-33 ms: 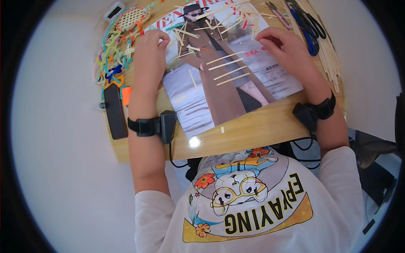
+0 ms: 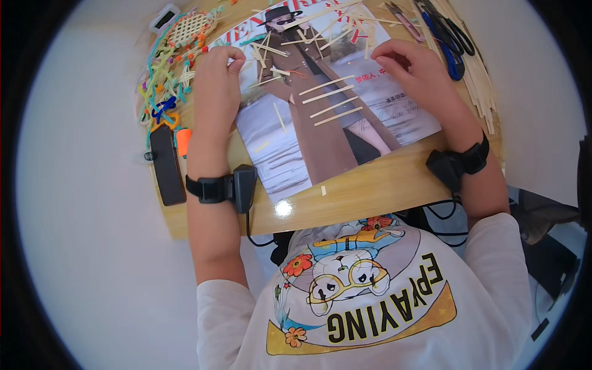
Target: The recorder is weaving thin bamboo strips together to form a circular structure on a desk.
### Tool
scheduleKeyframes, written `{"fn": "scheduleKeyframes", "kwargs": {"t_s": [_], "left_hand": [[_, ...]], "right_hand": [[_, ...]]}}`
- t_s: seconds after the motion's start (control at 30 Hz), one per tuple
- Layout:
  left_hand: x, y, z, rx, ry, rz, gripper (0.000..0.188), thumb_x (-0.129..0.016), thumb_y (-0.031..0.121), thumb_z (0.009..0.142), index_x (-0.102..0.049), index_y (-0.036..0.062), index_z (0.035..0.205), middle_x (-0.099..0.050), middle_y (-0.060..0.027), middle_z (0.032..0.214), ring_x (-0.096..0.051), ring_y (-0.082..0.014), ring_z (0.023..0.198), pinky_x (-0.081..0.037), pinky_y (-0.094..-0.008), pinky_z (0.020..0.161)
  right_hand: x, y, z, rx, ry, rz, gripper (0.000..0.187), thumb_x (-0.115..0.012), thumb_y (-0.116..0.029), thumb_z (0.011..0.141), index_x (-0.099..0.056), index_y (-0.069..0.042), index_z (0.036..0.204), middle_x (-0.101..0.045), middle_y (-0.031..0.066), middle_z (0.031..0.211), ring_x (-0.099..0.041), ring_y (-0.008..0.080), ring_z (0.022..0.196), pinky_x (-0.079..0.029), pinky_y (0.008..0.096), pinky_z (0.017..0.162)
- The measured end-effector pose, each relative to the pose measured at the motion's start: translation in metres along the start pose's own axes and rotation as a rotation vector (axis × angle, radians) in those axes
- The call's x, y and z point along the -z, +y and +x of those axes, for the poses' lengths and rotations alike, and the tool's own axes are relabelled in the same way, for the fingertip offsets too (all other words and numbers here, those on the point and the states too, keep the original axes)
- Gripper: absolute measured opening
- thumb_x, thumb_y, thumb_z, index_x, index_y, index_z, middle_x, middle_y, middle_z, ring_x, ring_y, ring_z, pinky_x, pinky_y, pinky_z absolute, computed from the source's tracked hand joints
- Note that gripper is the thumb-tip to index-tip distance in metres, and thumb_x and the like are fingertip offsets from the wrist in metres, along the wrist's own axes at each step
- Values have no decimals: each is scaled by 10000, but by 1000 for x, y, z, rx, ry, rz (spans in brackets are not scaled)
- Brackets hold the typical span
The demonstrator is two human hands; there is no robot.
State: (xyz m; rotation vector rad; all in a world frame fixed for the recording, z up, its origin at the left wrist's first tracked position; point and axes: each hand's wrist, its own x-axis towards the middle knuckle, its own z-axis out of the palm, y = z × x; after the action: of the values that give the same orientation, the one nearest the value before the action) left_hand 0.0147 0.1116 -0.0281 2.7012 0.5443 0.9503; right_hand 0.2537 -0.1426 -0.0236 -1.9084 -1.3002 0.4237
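A large magazine poster lies on the table under both hands. My left hand rests at its left side, fingers curled and thumb pressed to the forefinger; what the pinch holds, if anything, is too small to make out. At the right side my right hand is curled the same way, its fingertips pointing inward, with nothing nameable between them. Between the hands, several pale thin wooden strips lie roughly parallel on the poster. More strips are scattered and crossed higher up. A small red-and-white piece lies among them.
Colourful cords and beads crowd the left edge, with a woven lattice piece. A black phone and an orange piece sit nearby. On the right are snips, blue-handled pliers and long wooden strips.
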Motion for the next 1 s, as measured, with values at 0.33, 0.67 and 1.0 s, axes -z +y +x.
{"fn": "scheduleKeyframes", "kwargs": {"t_s": [0.33,0.67,1.0], "left_hand": [[25,58,-13,429,-178,-579,291,-740,158,946,-725,39,1211,-711,-29,948,-609,-118,799,-502,-270,728],[25,85,-23,765,-422,-1165,369,-696,117,983,-627,-35,1312,-708,-93,1053,-718,-145,848,-599,-270,744],[28,66,-21,709,-386,-996,331,-668,94,971,-619,-40,1269,-719,-61,928,-625,-74,740,-515,-218,669]], "right_hand": [[-8,-5,-1,93,89,152,163,-672,-157,983,-713,-31,1080,-680,75,844,-592,150,715,-498,292,680],[-16,-25,-13,255,2,50,222,-680,-195,974,-732,-55,1138,-739,119,1052,-706,258,936,-556,346,833],[-28,-44,-28,514,-228,-312,707,-727,-374,912,-483,-22,1474,-471,181,1544,-447,358,1426,-316,496,1219]]}}
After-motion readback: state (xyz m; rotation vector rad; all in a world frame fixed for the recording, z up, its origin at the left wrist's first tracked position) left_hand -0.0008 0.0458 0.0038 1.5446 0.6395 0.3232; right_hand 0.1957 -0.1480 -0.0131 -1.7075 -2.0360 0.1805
